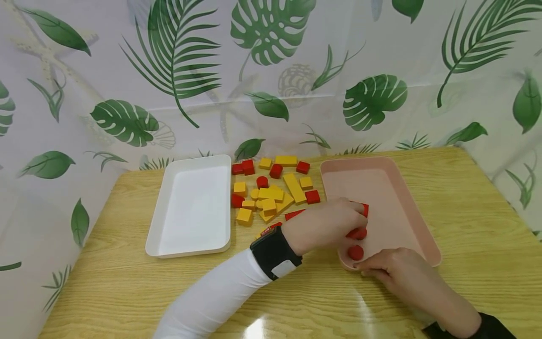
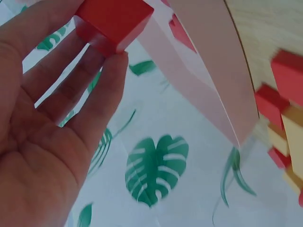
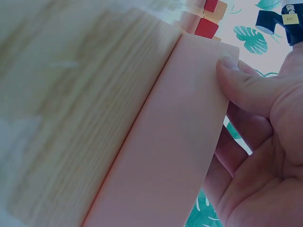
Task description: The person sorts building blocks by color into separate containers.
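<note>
My left hand (image 1: 328,223) reaches over the near left part of the pink tray (image 1: 412,212). Its thumb and fingertips hold a red cube (image 2: 116,21), seen at the top of the left wrist view. Below that hand, a red round block (image 1: 355,253) lies in the tray's near left corner, with more red pieces partly hidden by the fingers. At the tray's near edge my right hand (image 1: 402,273) pinches the wall, thumb on the outer face (image 3: 189,94) and fingers over the rim.
Left of the pink tray, several loose red and yellow blocks (image 1: 271,194) lie in a cluster, some stacked. Beyond them stands a white tray (image 1: 192,207) with a raised rim. A leaf-print cloth (image 1: 262,132) hangs behind the wooden table (image 1: 106,282).
</note>
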The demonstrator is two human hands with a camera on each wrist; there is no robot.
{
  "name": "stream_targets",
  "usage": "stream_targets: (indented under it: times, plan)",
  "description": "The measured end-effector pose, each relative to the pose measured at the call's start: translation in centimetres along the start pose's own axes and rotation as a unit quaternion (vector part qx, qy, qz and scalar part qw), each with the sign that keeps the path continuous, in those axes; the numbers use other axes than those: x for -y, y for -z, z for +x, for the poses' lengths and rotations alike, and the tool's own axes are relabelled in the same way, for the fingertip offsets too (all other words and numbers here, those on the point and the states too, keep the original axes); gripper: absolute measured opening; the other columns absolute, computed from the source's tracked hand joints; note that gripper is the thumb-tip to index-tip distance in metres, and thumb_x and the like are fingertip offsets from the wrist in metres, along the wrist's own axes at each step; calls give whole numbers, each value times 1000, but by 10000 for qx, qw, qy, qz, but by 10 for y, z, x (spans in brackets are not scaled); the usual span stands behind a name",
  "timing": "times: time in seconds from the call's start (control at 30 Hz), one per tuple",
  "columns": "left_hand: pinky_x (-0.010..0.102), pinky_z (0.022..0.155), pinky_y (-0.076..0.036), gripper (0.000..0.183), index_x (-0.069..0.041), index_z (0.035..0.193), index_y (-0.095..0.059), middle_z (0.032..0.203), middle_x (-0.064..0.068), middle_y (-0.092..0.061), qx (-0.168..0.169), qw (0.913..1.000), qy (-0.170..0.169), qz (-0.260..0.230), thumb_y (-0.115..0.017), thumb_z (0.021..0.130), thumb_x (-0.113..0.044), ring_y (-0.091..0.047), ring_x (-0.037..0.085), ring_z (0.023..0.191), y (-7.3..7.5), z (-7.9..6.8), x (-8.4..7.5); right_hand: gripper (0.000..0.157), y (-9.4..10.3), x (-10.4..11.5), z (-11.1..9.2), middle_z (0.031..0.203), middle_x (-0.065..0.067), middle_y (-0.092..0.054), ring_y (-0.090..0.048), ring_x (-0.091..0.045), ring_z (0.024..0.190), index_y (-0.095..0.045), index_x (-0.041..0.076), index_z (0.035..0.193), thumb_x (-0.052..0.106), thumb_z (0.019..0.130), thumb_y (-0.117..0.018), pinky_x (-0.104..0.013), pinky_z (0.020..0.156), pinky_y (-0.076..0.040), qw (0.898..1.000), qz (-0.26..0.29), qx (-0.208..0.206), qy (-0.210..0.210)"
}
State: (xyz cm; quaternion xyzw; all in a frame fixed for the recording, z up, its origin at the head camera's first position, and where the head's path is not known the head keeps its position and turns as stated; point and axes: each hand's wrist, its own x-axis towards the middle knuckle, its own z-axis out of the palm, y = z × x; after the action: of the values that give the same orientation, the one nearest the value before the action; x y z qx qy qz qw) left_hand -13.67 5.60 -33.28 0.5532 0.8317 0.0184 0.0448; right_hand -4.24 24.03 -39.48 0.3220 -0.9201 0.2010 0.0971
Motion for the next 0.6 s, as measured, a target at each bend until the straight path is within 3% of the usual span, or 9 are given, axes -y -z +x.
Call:
stream_targets:
  times: [0.1, 0.2, 0.3, 0.47, 0.6]
  plan:
    - [14, 65, -32, 6, -23, 87, -63, 77, -11, -50, 297, 9990, 108, 314, -59, 86, -27, -45, 5, 73, -8, 10, -6, 25, 0, -1, 0, 86, 23, -62, -60, -2, 77, -72, 31, 86, 16, 66, -75, -28, 66, -49, 10000, -9, -69, 36]
    - [13, 65, -34, 10, -24, 89, -64, 78, -11, -51, 486, 9980, 372, 179, -62, 85, -32, -46, 5, 73, -17, 14, -7, 24, 0, 0, -1, 86, 23, -62, -60, -3, 78, -72, 30, 87, 17, 67, -74, -29, 67, -49, 10000, -6, 52, -39]
    - [13, 63, -35, 11, -24, 91, -65, 80, -11, -51, 470, 9969, 628, 32, -62, 85, -32, -46, 5, 73, -24, 14, -7, 23, 1, 1, 0, 86, 22, -62, -60, -3, 79, -72, 30, 88, 18, 69, -74, -30, 68, -50, 9997, -4, 201, -152]
    - [13, 64, -36, 12, -25, 96, -65, 86, -9, -50, 319, 9965, 745, 198, -60, 87, -31, -45, 6, 75, -30, 15, -7, 22, 1, 1, 0, 85, 21, -63, -60, -2, 78, -72, 29, 87, 17, 69, -73, -29, 67, -49, 9997, -22, 192, -148]
    - [15, 68, -38, 16, -28, 102, -65, 91, -9, -51, 405, 9950, 808, 433, -59, 88, -29, -44, 7, 78, -33, 16, -9, 22, 1, 1, 0, 85, 21, -62, -60, -2, 77, -72, 28, 87, 17, 68, -74, -29, 67, -49, 9999, -36, 127, -96]
